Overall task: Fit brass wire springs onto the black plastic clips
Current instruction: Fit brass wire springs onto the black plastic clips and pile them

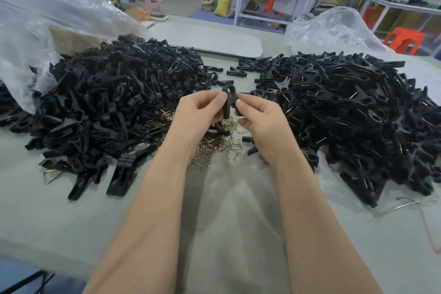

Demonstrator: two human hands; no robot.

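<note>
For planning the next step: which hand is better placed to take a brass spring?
Probably the right hand: it only pinches the black clip, and brass springs lie just under it. The left hand grips the clip's body.

Two clip piles (114, 93) (346, 107), one spring heap (214, 144), two hands (200, 112) (261, 118).

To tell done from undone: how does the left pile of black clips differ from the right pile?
The right pile shows thin wire glints; the left pile looks plain black. The left pile's pieces lie mostly flat and straight; the right pile's look forked. Both are black plastic, heaped on the table.
</note>
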